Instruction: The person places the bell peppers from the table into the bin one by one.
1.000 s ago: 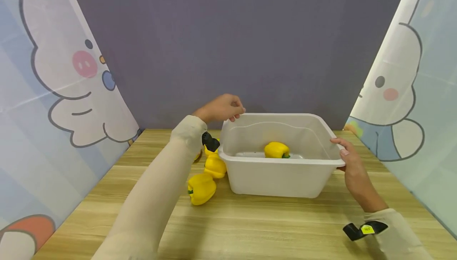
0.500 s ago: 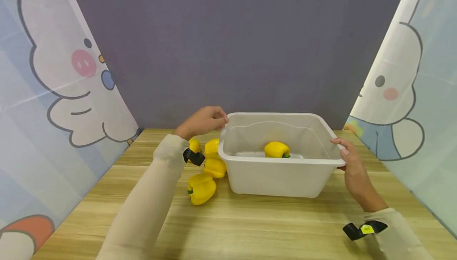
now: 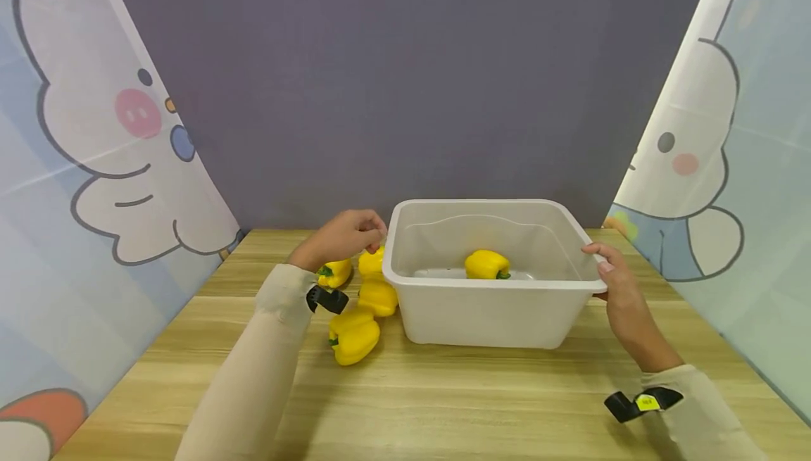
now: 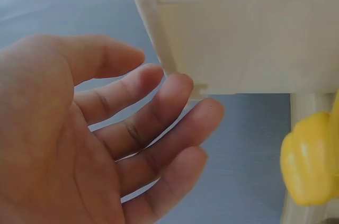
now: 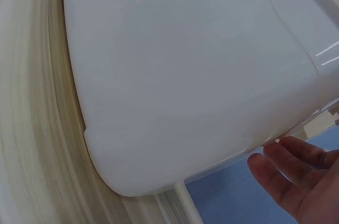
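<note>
Right hand (image 3: 617, 285) grips white tub (image 3: 488, 320) rim. Left hand (image 3: 342, 237) loose, empty, above yellow peppers (image 3: 355, 331). Peppers likely light, smooth; cup around body

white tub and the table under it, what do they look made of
White tub: likely plastic, smooth and slightly glossy; its thin walls let light through, its rim is moulded and rounded, and the right wrist view shows highlight streaks. The right hand holds its rim.
Table: wood or a wood-look laminate, matte, with pale grain bands running across; which of the two cannot be told.

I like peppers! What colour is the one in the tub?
Yellow. The pepper lies inside the white tub; the head view shows it best.
</note>
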